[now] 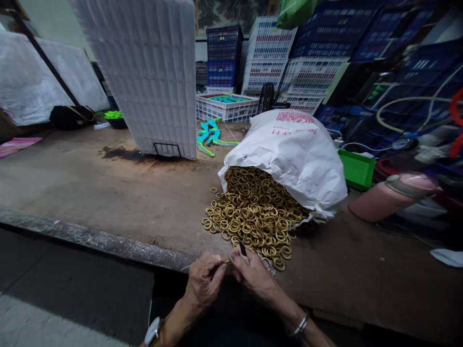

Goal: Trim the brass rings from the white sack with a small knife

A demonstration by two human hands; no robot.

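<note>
My left hand (204, 278) is closed in a pinch at the table's front edge, on what looks like a gold-coloured ring (227, 261) seen edge-on. Close beside it, my right hand (255, 275) is closed around a small tool with a flat dark end (242, 248), perhaps a knife; its kind is not clear. The fingertips of both hands nearly meet at the ring. Just beyond them lies a heap of gold-coloured rings (249, 217), spilling from the mouth of a white woven sack (289, 149) lying on its side.
The brown worktable (90, 188) ends in a worn front edge. A tall white ribbed panel stack (144, 77) stands at the left on a wire stand. Turquoise and green plastic pieces (209, 132) lie behind. A pink bottle (392, 195) and green tray (356, 168) sit right; crates (269, 48) rise at the back.
</note>
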